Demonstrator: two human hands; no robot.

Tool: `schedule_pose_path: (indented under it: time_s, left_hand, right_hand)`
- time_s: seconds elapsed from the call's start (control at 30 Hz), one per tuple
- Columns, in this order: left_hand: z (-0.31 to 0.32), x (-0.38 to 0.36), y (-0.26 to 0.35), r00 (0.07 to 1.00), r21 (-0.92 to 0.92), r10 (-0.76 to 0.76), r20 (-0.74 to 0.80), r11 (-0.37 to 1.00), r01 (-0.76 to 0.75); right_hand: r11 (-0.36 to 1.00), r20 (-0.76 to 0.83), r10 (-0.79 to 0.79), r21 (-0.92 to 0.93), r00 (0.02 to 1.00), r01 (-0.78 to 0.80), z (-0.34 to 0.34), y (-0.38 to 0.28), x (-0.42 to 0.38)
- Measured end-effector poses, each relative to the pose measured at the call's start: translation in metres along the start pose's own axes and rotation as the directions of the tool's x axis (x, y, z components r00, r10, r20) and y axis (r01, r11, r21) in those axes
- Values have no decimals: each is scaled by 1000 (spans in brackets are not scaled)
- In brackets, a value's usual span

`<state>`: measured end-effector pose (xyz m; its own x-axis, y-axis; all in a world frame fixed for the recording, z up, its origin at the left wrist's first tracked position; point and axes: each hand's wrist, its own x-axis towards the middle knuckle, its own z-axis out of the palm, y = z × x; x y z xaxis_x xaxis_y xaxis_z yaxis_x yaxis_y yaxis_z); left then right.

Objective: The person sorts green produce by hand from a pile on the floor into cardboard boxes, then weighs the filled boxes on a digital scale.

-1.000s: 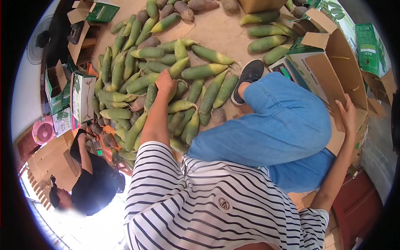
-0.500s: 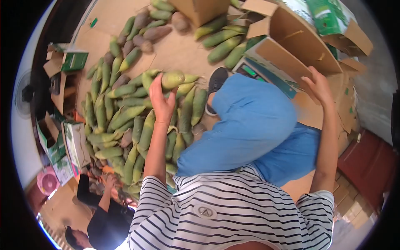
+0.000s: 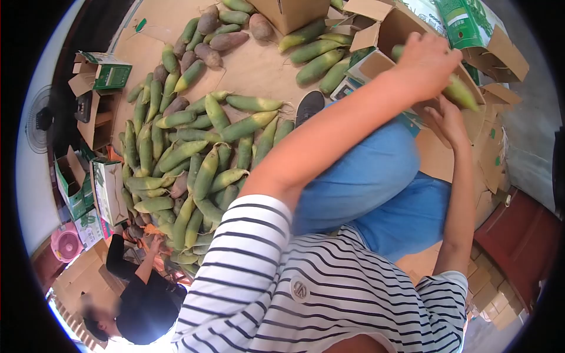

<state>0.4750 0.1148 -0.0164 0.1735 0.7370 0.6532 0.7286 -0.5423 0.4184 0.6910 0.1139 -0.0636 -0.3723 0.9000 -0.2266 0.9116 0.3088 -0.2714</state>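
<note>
My left hand (image 3: 422,65) is wrapped round a green radish (image 3: 461,94) with a paler end, over an open cardboard box (image 3: 400,26). The radish sticks out on both sides of the hand. Just below it, my right hand (image 3: 452,123) is at the box's near side, fingers apart and holding nothing. Many green radishes (image 3: 182,154) lie heaped on the cardboard floor left of my knee. My left forearm covers the right part of this heap and some of the box's near wall.
Purplish radishes (image 3: 228,41) lie at the far side, with several green radishes (image 3: 318,50) beside another box (image 3: 288,15). Green-and-white cartons (image 3: 109,191) line the left. A co-worker (image 3: 144,300) in dark clothing sits at lower left near a pink fan (image 3: 66,243).
My left hand has swung from the heap across to the right, carrying a green radish to the open box. My right hand has stayed near the box.
</note>
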Motion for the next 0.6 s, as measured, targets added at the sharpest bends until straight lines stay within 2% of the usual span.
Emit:
schedule_pose_path:
  time_s: [0.03,0.1,0.13,0.17,0.2,0.23,0.27,0.3,0.37,0.47,0.57,0.6]
  left_hand:
    - [-8,-13,-6,999,-58,-33,26,998,34]
    - [-27,-57,-41,988,-116,-150,-33,983,146]
    - [-42,-91,-60,961,-52,-277,30,959,278]
    - [-51,-134,-87,932,15,-354,71,935,354]
    - [-63,-177,-109,837,223,-516,183,851,476]
    - [-76,-223,-132,722,363,-631,283,768,528]
    - [-90,-262,-147,567,496,-754,331,650,576]
    - [-102,-297,-157,401,638,-833,382,551,538]
    - [-114,-373,-176,174,781,-903,393,428,455]
    - [-115,-451,-170,365,819,-882,299,433,375]
    - [-105,-435,-157,222,888,-950,219,288,358]
    - [-106,-428,-149,192,882,-948,253,307,356]
  right_hand:
    - [1000,10,-25,4,1000,25,2,-1,0]
    - [998,23,-67,3,998,67,-5,-3,-1]
    - [995,-11,-62,72,998,62,-9,-9,-4]
    - [995,-5,-74,64,997,74,-6,-6,-5]
    - [995,-2,-87,54,996,87,-3,-4,-3]
    - [994,3,-102,43,995,102,-1,-3,-3]
    - [993,8,-93,72,996,92,-1,-4,-5]
    - [991,15,-89,97,996,87,-3,-6,-6]
    - [990,35,-80,118,996,76,-4,-11,-4]
    - [992,38,-78,104,996,74,-6,-10,-2]
    - [990,-12,-95,108,995,96,-4,-10,-4]
    - [991,-18,-78,106,997,80,-5,-11,-5]
